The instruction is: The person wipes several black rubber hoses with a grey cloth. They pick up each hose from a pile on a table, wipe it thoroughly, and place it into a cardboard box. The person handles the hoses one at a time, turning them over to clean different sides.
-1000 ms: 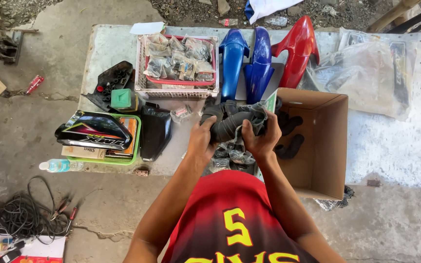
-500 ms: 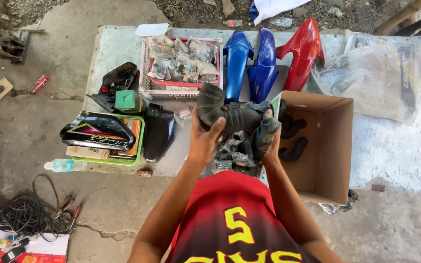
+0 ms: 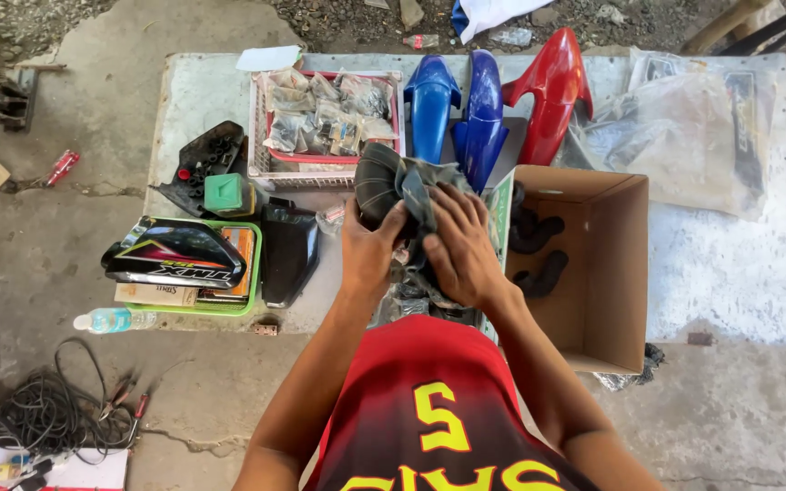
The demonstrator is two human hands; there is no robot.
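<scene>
An open brown cardboard box (image 3: 607, 273) stands on the tabletop (image 3: 730, 273) at the right. A red-rimmed basket (image 3: 270, 164) at the back holds small clear plastic packets (image 3: 320, 118). Flat orange and cream boxes (image 3: 161, 293) lie in a green tray (image 3: 252, 305) at the left.

Blue fenders (image 3: 457, 114), red fender (image 3: 548, 91), cardboard box (image 3: 607, 273), parts basket (image 3: 325, 123), cables (image 3: 43, 409)

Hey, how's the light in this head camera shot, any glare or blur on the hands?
Head view: soft, even daylight with faint shadows; mild sheen on the red fender; left hand, right hand and the dark rubber part look sharp; edges bend slightly, wide-angle.
</scene>
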